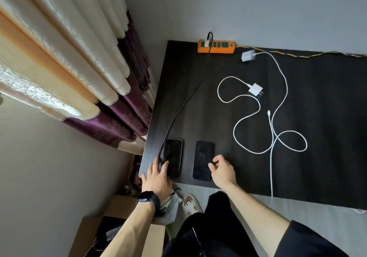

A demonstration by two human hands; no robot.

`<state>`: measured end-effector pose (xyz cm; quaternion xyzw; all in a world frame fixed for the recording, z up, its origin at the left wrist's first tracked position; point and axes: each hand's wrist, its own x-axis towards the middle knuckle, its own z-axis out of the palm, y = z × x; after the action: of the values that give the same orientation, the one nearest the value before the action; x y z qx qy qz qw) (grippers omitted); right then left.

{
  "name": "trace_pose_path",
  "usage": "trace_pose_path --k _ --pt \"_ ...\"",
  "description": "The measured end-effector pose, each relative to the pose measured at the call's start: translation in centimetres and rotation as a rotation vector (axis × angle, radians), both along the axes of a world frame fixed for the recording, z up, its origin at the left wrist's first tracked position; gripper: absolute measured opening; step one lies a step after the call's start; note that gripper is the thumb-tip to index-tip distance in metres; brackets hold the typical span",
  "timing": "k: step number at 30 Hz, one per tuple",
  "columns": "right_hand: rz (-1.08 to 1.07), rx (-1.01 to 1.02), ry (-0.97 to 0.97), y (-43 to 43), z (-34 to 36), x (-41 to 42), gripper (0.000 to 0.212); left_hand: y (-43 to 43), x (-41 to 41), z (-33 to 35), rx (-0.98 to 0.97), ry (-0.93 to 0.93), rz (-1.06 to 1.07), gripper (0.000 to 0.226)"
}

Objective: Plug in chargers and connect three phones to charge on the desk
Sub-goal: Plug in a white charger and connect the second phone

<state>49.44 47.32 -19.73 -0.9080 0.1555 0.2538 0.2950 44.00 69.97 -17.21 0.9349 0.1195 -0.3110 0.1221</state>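
Here the left hand lies with its fingers fairly straight across the near corner of the left phone, just where the black cable ends. The right hand, fingers loosely curled and holding nothing I can see, sits at the right edge of the second phone. Both phones lie face up near the front of the tabletop; a third is not in view. The step looks like seating the black cable's tip in the left phone, though the fingers hide whether it is in. To do it well, pin the phone flat, line the tip square with the port and push straight. Farther back the white cables sprawl loose, one dropping over the front edge. The nearer charger and the farther charger lie unplugged. At the wall the orange power strip carries only one plug.
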Motion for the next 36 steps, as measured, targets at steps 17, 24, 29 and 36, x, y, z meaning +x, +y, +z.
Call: trace_pose_path --k 17,24,29,36 --pt "-0.343 0.267 -0.262 -13.1 5.7 19.5 0.025 -11.8 24.8 -3.3 -0.099 -0.391 -0.172 0.068" --pt "-0.210 0.018 -0.323 -16.4 1.3 28.5 0.041 -11.8 25.9 -8.8 -0.012 -0.510 -0.172 0.069" --pt "0.026 -0.159 -0.235 -16.7 0.1 31.5 0.064 -12.0 25.9 -9.2 0.000 -0.494 -0.160 0.069" --pt "0.397 -0.261 -0.252 -15.8 1.4 35.6 0.049 -12.1 26.3 -8.8 -0.019 -0.483 -0.142 0.068"
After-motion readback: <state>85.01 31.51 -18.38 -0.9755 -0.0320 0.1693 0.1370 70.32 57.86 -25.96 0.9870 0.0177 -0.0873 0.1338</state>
